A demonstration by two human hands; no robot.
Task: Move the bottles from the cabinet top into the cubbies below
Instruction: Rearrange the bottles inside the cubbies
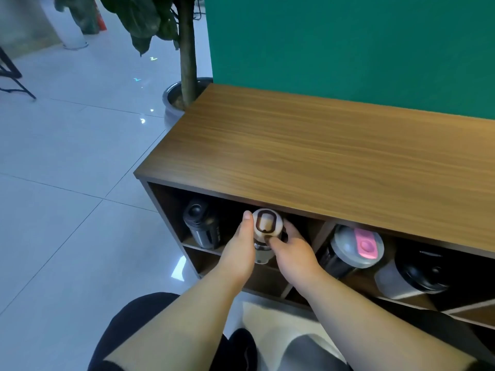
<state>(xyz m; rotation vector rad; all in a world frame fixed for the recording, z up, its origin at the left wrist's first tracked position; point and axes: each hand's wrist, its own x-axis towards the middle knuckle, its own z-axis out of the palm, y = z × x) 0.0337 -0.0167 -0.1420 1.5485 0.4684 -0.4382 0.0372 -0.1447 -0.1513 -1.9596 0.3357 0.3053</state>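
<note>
**Both hands on a cream-lidded bottle at the mouth of the upper left cubby**

The left hand (242,247) and the right hand (293,249) clasp the same bottle (266,231) from opposite sides. The left thumb lies up along the edge of the lid, and the right thumb presses on the lid's near rim while the right fingers (285,226) curl round its far side. The bottle has a round cream lid with a dark brown rounded-rectangle mark, and a grey, metallic-looking body showing between the two palms. It leans with its lid toward the camera, at the front opening of the upper left cubby (171,207), just under the front edge of the wooden cabinet top (321,156). Whether its base rests on the shelf is hidden by the hands.

In the same cubby, to the left and apart from the held bottle, stands a black bottle (201,223), tilted slightly. Past the upright divider, the neighbouring cubby holds a dark bottle with a grey lid and pink flip cap (353,250), and beside it a pale bottle with a black lid (412,277), both leaning lid-outward.

Behind the cabinet stands a green wall panel (348,44). A potted tree (187,62) sits at the cabinet's far left corner on the pale tiled floor (67,170).
</note>
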